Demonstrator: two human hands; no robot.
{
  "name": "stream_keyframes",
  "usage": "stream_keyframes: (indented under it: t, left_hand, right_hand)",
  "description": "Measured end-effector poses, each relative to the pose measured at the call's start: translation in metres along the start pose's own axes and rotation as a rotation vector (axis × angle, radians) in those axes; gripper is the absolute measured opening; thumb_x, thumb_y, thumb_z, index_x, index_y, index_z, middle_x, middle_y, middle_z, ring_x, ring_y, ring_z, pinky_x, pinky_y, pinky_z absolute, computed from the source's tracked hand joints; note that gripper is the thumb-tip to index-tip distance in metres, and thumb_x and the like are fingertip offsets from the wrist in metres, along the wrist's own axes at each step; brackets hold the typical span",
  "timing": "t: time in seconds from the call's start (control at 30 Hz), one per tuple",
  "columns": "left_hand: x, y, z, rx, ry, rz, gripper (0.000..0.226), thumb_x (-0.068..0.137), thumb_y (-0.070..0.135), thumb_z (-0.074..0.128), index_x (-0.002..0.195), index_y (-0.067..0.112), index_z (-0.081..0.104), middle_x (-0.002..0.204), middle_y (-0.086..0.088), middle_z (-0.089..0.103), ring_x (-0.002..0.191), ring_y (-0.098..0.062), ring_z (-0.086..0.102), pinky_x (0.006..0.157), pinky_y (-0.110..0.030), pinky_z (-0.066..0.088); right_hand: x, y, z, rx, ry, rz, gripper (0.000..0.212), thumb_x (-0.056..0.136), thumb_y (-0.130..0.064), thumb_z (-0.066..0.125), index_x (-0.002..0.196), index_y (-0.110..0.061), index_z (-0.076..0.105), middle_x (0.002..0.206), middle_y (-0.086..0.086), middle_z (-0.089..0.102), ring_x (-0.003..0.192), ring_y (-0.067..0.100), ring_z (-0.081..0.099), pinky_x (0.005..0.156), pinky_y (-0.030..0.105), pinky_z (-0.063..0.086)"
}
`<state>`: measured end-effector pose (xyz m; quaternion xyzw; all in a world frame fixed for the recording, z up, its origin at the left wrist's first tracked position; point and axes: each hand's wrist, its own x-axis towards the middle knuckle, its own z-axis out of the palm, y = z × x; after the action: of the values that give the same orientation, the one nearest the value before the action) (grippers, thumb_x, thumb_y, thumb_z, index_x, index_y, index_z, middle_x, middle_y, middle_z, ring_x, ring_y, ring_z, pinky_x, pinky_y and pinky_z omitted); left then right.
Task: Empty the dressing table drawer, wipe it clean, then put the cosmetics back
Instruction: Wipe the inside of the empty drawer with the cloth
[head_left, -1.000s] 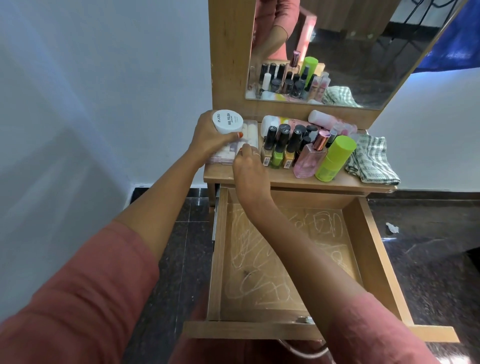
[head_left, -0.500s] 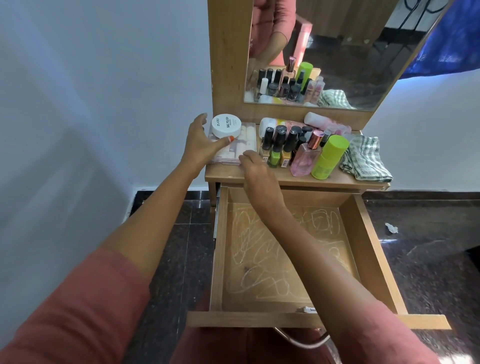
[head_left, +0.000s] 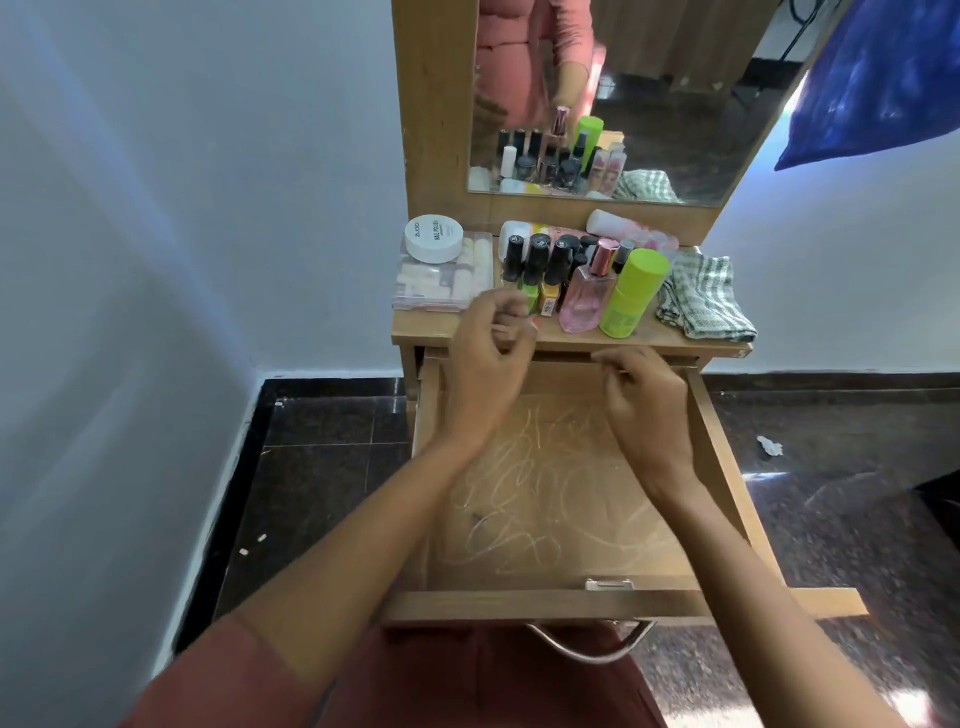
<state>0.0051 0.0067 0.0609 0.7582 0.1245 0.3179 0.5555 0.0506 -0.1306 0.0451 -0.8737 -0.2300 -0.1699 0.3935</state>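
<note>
The wooden drawer (head_left: 519, 605) is pulled out and holds nothing; pale scribble marks cover its bottom. Cosmetics stand on the dressing table top (head_left: 571, 340): a white round jar (head_left: 434, 238) on a clear plastic case (head_left: 441, 286), black-capped nail polish bottles (head_left: 535, 262), a pink perfume bottle (head_left: 589, 296), a lime green bottle (head_left: 631, 293) and tubes (head_left: 631, 228) at the back. A folded checked cloth (head_left: 701, 296) lies at the right end. My left hand (head_left: 488, 358) hovers at the table's front edge, fingers loosely curled, holding nothing. My right hand (head_left: 647, 400) hangs over the drawer's back, also holding nothing.
A mirror (head_left: 649, 93) rises behind the table top. A white wall stands close on the left, dark tiled floor (head_left: 322, 467) on both sides. The drawer's metal handle (head_left: 592, 652) sits just in front of my body. Blue fabric (head_left: 883, 78) hangs at the upper right.
My left hand set the white jar on the clear case and let go. Both hands drew back from the table top towards the open drawer.
</note>
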Motion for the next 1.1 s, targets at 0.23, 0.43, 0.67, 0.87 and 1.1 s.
stream_keyframes:
  t: [0.23, 0.43, 0.67, 0.87, 1.1]
  left_hand:
    - [-0.018, 0.023, 0.086, -0.096, -0.161, 0.042, 0.016, 0.083, -0.004, 0.056, 0.096, 0.0, 0.064, 0.092, -0.012, 0.066, 0.077, -0.01, 0.057, 0.072, -0.011, 0.046]
    - [-0.007, 0.037, 0.15, -0.028, -0.231, -0.052, 0.026, 0.085, -0.003, 0.05, 0.108, -0.001, 0.061, 0.11, -0.015, 0.063, 0.102, -0.025, 0.057, 0.089, -0.024, 0.042]
    - [0.014, 0.024, 0.188, 0.236, -0.169, -0.122, 0.034, 0.085, 0.003, 0.048, 0.119, 0.002, 0.052, 0.126, -0.012, 0.052, 0.121, -0.025, 0.044, 0.101, -0.026, 0.024]
    - [0.02, 0.021, 0.197, 0.241, -0.16, -0.168, 0.033, 0.088, 0.006, 0.049, 0.12, 0.002, 0.049, 0.128, -0.014, 0.049, 0.121, -0.026, 0.043, 0.104, -0.033, 0.031]
    - [0.018, 0.024, 0.195, 0.179, -0.136, -0.229, 0.031, 0.086, 0.004, 0.048, 0.117, 0.002, 0.055, 0.128, -0.013, 0.05, 0.122, -0.025, 0.043, 0.104, -0.028, 0.023]
  right_hand:
    - [0.025, 0.043, -0.045, 0.126, 0.178, 0.332, 0.021, 0.082, 0.0, 0.052, 0.092, -0.004, 0.07, 0.088, 0.011, 0.068, 0.083, 0.018, 0.061, 0.076, 0.01, 0.044]
    - [0.061, 0.081, -0.062, 0.144, 0.196, 0.479, 0.021, 0.084, -0.008, 0.058, 0.103, -0.004, 0.066, 0.098, 0.012, 0.068, 0.084, 0.011, 0.058, 0.064, 0.002, 0.042]
    - [0.09, 0.105, -0.053, 0.012, 0.124, 0.575, 0.032, 0.082, -0.027, 0.062, 0.109, -0.009, 0.061, 0.115, 0.014, 0.062, 0.109, 0.028, 0.056, 0.097, 0.036, 0.044]
    - [0.102, 0.108, -0.052, -0.019, 0.009, 0.637, 0.048, 0.082, -0.032, 0.064, 0.117, 0.0, 0.057, 0.118, 0.016, 0.062, 0.112, 0.029, 0.056, 0.099, 0.038, 0.043]
    - [0.111, 0.112, -0.061, 0.119, -0.064, 0.793, 0.033, 0.072, -0.022, 0.075, 0.094, 0.002, 0.068, 0.086, 0.013, 0.063, 0.078, 0.021, 0.06, 0.063, 0.029, 0.051]
